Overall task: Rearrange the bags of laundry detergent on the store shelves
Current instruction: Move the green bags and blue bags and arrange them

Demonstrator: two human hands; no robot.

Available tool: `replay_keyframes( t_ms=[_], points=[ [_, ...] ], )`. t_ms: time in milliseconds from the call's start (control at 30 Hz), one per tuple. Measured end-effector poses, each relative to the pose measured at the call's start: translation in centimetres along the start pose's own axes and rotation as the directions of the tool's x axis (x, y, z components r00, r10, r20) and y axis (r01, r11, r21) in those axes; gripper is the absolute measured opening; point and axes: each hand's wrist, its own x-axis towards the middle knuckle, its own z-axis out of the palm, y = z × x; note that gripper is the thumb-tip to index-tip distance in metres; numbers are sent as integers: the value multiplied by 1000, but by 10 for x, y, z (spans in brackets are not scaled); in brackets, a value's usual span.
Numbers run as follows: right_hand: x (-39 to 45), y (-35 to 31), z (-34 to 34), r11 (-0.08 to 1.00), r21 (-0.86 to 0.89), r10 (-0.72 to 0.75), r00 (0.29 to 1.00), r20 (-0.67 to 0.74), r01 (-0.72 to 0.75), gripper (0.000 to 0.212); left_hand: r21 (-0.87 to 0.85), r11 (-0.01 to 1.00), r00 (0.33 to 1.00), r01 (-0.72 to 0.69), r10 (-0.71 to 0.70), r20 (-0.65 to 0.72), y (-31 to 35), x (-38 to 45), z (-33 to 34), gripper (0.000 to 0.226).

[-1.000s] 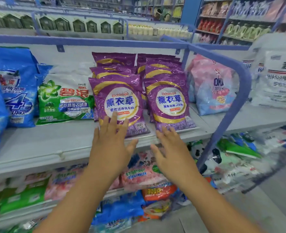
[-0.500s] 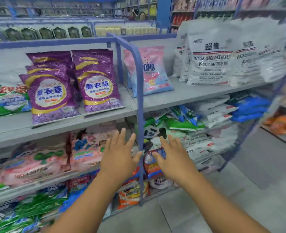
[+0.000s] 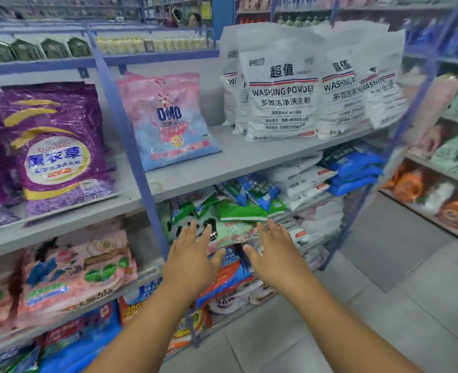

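Both hands are stretched out in front of the shelves with fingers straight and hold nothing. My left hand point(image 3: 191, 258) and my right hand point(image 3: 276, 255) hover before a loose pile of green and blue detergent bags point(image 3: 241, 208) on the second shelf. On the upper shelf point(image 3: 249, 157) a pink and blue OMO bag point(image 3: 166, 122) leans back, alone. Right of it stand several white washing powder bags point(image 3: 281, 95). Purple lavender bags point(image 3: 53, 146) stand at the left, beyond the blue upright post point(image 3: 125, 135).
Pink bags point(image 3: 74, 270) fill the lower left shelf, blue and orange bags sit below them. Blue bags point(image 3: 354, 170) are stacked at the right of the second shelf. Another rack with orange and green bags point(image 3: 443, 189) stands at right. Grey floor tiles point(image 3: 384, 305) lie beneath.
The view has swung right, from the purple bags toward the OMO and white bags. Both hands have come away from the purple bags and now hover lower, before the second shelf.
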Motion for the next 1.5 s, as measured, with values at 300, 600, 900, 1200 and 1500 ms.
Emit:
replay_keyframes(
  t_ms=[300, 600, 900, 1200, 1500],
  points=[
    [111, 12, 9, 996, -59, -60, 993, 102, 67, 76, -69, 965, 968, 251, -250, 27, -16, 132, 22, 67],
    [189, 18, 24, 972, -66, -209, 958, 198, 226, 72, -136, 943, 932, 304, -324, -162, -28, 192, 54, 60],
    [216, 41, 28, 944, 65, -330, 905, 270, 325, 65, -94, 864, 867, 495, -498, -2, -3, 210, 49, 23],
    [226, 49, 23, 913, 3, -390, 873, 294, 407, 64, 3, 920, 865, 391, -366, -343, -15, 204, 53, 19],
    [208, 29, 40, 866, 46, -494, 837, 237, 498, 82, 64, 882, 844, 466, -421, -333, 40, 162, 39, 39]
  ],
)
